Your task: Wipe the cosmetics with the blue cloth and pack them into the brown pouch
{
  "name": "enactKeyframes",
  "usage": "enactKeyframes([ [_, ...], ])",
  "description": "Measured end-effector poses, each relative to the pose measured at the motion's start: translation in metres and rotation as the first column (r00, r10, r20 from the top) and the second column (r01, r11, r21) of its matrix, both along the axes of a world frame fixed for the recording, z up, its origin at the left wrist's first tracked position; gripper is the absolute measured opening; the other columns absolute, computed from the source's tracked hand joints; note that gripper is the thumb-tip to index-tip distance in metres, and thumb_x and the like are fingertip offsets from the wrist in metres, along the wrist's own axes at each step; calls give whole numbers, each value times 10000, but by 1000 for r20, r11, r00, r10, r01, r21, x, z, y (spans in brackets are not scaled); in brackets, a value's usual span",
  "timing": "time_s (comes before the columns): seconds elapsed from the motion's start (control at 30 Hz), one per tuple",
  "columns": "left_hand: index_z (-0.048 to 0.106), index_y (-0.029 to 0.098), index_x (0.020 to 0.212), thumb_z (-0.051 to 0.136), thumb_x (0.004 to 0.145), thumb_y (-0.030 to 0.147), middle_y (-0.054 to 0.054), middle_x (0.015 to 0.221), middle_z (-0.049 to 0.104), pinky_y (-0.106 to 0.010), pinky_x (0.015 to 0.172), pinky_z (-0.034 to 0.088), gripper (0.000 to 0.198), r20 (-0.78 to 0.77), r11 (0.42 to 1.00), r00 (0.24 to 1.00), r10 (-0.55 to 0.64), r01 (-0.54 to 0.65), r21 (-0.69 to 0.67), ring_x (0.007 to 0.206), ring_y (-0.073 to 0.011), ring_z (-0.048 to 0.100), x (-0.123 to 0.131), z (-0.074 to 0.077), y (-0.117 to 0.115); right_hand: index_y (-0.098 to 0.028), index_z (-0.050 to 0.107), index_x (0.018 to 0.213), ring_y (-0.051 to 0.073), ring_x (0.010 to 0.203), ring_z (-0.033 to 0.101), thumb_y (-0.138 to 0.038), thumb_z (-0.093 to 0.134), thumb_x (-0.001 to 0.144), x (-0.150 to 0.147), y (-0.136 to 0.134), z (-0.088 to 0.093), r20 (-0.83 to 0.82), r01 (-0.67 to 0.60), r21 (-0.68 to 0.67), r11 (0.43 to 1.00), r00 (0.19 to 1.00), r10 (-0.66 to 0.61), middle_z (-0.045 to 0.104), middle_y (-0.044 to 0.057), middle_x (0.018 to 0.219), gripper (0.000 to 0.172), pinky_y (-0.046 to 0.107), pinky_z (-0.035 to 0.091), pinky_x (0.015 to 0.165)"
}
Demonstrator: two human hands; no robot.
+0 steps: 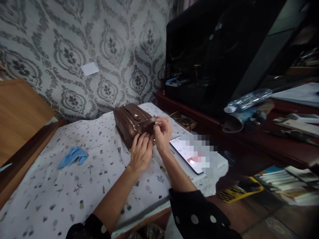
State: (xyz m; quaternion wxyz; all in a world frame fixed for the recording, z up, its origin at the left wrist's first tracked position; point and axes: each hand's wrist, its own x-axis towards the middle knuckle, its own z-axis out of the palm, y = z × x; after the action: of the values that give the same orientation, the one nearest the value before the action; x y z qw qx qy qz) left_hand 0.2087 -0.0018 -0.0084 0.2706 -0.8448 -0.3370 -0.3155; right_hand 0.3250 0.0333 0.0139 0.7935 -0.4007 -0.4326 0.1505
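A brown leather bag (127, 121) with gold-coloured zips and a round metal stud lies on the patterned white cloth (99, 166). My left hand (142, 151) rests with its fingers spread flat on the near end of the bag. At the bag's right near corner, the fingers of my right hand (161, 131) are pinched together around a brown strap or flap end. What exactly sits between those fingertips is too small to make out. Beside my right forearm lies a phone (185, 154) with its screen lit.
A blue cloth (73, 156) lies to the left. Behind the phone, a dark red desk (209, 121) holds a large black screen (199, 59), a plastic bottle (249, 99) and papers. Books (286, 184) are stacked at the lower right. A wooden panel (22, 113) stands at the far left.
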Motion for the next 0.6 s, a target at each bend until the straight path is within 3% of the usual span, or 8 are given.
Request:
enactKeyframes([
  [0.1, 643, 120, 1157, 429, 937, 122, -124, 1104, 706, -437, 1089, 432, 307, 78, 997, 994, -77, 77, -2, 1118, -232, 619, -2, 9, 1, -235, 589, 869, 224, 1040, 549, -219, 570, 752, 2, 4, -4, 111, 121, -13, 993, 987, -118, 552, 65, 1088, 119, 373, 486, 852],
  [0.2, 644, 138, 1114, 406, 929, 83, -118, 1044, 701, -414, 1026, 482, 306, 155, 988, 975, -156, 156, 8, 1064, -221, 623, -6, 13, 6, -237, 556, 905, 258, 1187, 494, -253, 615, 742, 6, 11, -12, 140, 128, -58, 990, 983, -118, 546, 71, 1147, 174, 442, 435, 975],
  [0.3, 636, 139, 1084, 385, 926, 49, -112, 990, 683, -381, 957, 520, 310, 237, 976, 947, -217, 215, 35, 1023, -215, 620, -12, 15, 10, -234, 550, 1018, 258, 1161, 513, -329, 680, 724, 8, 18, -23, 0, 42, -158, 987, 999, -43, 566, 78, 1172, 335, 471, 423, 994],
  [0.43, 611, 152, 1082, 352, 934, 31, -101, 987, 662, -359, 931, 529, 321, 332, 961, 904, -270, 272, 43, 1016, -201, 615, -18, 21, 12, -221, 572, 1121, 260, 1137, 546, -441, 742, 700, 5, 20, -36, -198, -181, -233, 956, 971, 136, 590, 105, 1252, 504, 462, 452, 975],
  [0.6, 570, 175, 1089, 373, 955, 81, -94, 1019, 643, -348, 901, 539, 257, 489, 952, 827, -275, 306, 18, 1001, -188, 621, -23, 24, 16, -262, 552, 1253, 278, 1248, 507, -487, 777, 701, 3, 17, -48, -66, -255, -203, 946, 967, 246, 579, 88, 1333, 638, 470, 443, 1023],
])
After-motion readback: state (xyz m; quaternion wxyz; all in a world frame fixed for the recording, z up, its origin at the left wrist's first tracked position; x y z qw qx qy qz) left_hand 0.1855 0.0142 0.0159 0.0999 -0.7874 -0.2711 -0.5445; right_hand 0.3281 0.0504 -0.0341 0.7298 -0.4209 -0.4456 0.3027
